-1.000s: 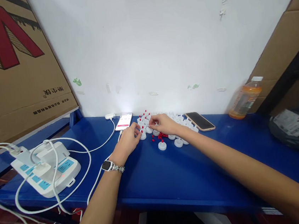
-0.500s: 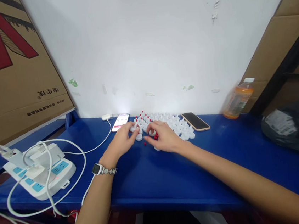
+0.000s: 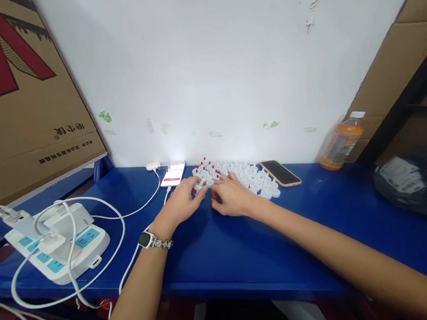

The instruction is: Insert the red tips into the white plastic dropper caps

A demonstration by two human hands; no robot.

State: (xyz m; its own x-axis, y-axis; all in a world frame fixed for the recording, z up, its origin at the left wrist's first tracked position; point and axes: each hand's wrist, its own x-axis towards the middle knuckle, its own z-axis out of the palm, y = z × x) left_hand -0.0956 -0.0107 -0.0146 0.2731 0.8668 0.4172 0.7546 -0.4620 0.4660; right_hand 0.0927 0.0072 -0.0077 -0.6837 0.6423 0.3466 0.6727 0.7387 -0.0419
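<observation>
My left hand (image 3: 183, 200) is closed with thumb and fingers around a white nozzle cap (image 3: 200, 185), whose pointed tip shows bare. Just to its right, my right hand (image 3: 230, 195) has its fingers curled in low over the table; what they hold, if anything, is hidden. Behind both hands stand several white nozzle caps with small red tips (image 3: 205, 159). More white nozzle caps without red tips (image 3: 263, 182) are spread to the right, partly behind my right hand.
A lit phone (image 3: 174, 174) lies on the blue table (image 3: 216, 256) at the left, a dark-screened phone (image 3: 280, 172) at the right. Further out are a power strip (image 3: 92, 241) with looping white cables, an orange drink bottle (image 3: 343, 141), a black plastic bag (image 3: 421, 179) and a cardboard box (image 3: 29, 118).
My right hand has curled its fingers further and now covers the small red tips that showed beneath it. My left hand has shifted slightly right, and the nozzle cap's bare tip is now visible.
</observation>
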